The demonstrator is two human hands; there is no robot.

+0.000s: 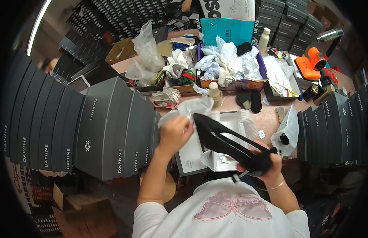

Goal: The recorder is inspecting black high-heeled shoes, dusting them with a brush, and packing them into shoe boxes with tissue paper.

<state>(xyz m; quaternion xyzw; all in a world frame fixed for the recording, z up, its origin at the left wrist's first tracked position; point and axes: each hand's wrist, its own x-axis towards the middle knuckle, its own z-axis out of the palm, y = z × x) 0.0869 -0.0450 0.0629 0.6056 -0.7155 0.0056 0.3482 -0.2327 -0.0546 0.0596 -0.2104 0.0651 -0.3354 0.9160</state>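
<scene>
The black shoe is gripped by right hand fingers; left hand fingers clutch white tissue paper, grey boxes crowding left.

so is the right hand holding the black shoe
Yes, the right hand grips one end of the black shoe, while the left hand holds white tissue paper at its other end.

open shoebox: grey box stacks wall left | more stacks right | clutter bins behind | near edge free
</scene>
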